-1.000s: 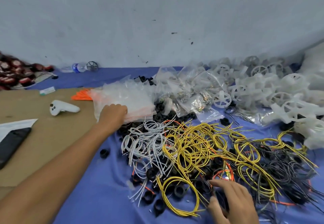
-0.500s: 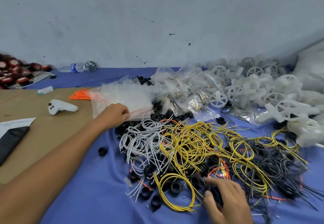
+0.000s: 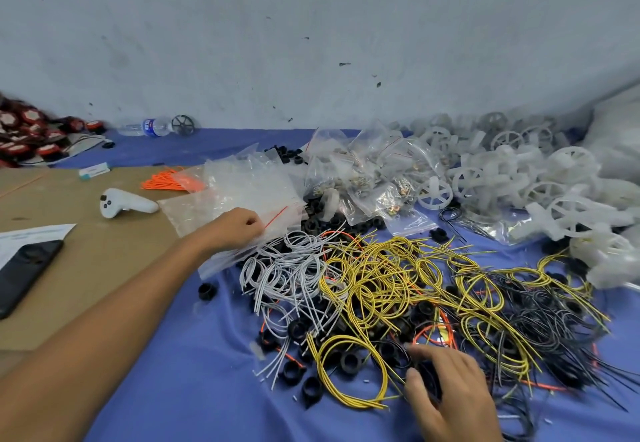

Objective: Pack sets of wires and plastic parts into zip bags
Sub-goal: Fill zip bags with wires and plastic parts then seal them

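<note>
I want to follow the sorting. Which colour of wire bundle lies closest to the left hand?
The white wires. They lie just below and right of the left hand, which pinches a zip bag. The yellow wires and black wires sit farther right.

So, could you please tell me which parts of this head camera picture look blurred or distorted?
Head view: the wide lens bends the wall's base upward at right; the black wires at lower right smear with motion; the right hand is slightly soft; the left hand on the zip bags is fairly sharp; lighting is even, without hard shadows.
</note>
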Available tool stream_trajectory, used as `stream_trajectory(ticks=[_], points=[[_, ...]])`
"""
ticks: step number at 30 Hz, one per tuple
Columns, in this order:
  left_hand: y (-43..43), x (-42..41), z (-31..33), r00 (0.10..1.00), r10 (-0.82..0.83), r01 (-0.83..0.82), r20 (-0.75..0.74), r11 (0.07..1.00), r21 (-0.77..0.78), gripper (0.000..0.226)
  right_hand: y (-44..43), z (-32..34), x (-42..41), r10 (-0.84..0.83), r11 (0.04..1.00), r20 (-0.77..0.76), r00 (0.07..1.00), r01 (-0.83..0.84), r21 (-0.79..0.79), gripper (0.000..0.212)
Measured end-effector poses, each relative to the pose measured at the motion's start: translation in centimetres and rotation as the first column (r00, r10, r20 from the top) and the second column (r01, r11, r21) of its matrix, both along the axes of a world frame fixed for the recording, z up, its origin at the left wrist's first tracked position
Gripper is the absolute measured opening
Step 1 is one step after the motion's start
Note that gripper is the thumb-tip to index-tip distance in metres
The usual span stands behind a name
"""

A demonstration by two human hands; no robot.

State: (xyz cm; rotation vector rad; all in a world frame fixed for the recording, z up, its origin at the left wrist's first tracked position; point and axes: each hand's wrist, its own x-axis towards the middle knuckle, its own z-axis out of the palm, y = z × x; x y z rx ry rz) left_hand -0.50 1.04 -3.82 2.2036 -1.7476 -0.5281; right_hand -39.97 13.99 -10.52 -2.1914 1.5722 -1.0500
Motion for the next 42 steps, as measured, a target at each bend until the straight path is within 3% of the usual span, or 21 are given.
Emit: stream_trajectory(ticks=[4,10,13,17,22,25,28,30,32,35,37,40,42], points=[[0.2,-0.1,-0.3,0.999,0.027,-0.027,-0.024,0.999,-0.02,0.007,0.1,-0.1,0.0,-0.01,0.999,0.005,1.0,0.01,0.036,0.024],[0.5,-1.3,2.4,1.0,0.014,-0.012,0.012,0.979,-0.203,0.01,0.1,-0.1,-0.2,0.009,0.999,0.018,1.0,-0.01,0.05,0.024],[1.9,-4.8,4.3,0.993,-0.113,0.114,0.019,0.953,-0.281,0.026,0.2,-0.2,-0.1,0.004,0.999,0.034,0.999,-0.005,0.032,0.023],[6.8,-12.3,3.1,0.942,-0.326,0.336,0.079,0.91,-0.245,0.031,0.3,0.6,-0.1,0.01,0.999,0.094,0.996,-0.005,-0.05,0.038],[11.5,-18.5,-1.5,0.918,-0.379,0.396,0.117,0.893,-0.212,0.033,1.4,3.0,1.6,0.134,0.988,0.21,0.968,-0.114,-0.102,0.03],[12.0,-19.7,-2.0,0.929,-0.367,0.37,0.055,0.906,-0.205,0.042,1.1,3.8,2.9,0.167,0.953,0.296,0.941,-0.231,0.197,0.029],[12.9,-19.8,-1.7,0.928,-0.365,0.372,0.072,0.902,-0.221,0.054,0.2,4.1,3.5,0.145,0.798,0.415,0.898,-0.355,0.488,0.03],[13.5,-19.9,-1.0,0.918,-0.386,0.396,0.092,0.891,-0.219,0.057,0.3,4.5,4.0,0.143,0.685,0.596,0.79,-0.514,0.517,0.027],[14.0,-20.0,-0.2,0.911,-0.407,0.411,0.067,0.885,-0.219,0.061,0.5,4.5,4.2,0.094,0.679,0.673,0.734,-0.541,0.495,0.028],[14.6,-20.3,0.9,0.903,-0.426,0.425,0.05,0.874,-0.234,0.064,0.4,3.8,4.0,0.129,0.781,0.479,0.868,-0.386,0.49,0.025],[15.3,-21.0,1.4,0.883,-0.463,0.465,0.075,0.844,-0.267,0.061,0.7,4.0,4.3,0.213,0.774,0.293,0.932,-0.344,0.532,0.019],[16.2,-21.9,1.8,0.845,-0.481,0.534,0.233,0.778,-0.331,0.054,1.2,5.5,4.2,0.084,0.634,0.503,0.86,-0.436,0.639,0.037],[16.7,-22.1,2.8,0.844,-0.481,0.535,0.237,0.789,-0.303,0.054,1.9,6.3,4.1,-0.066,0.56,0.656,0.752,-0.516,0.648,0.041]])
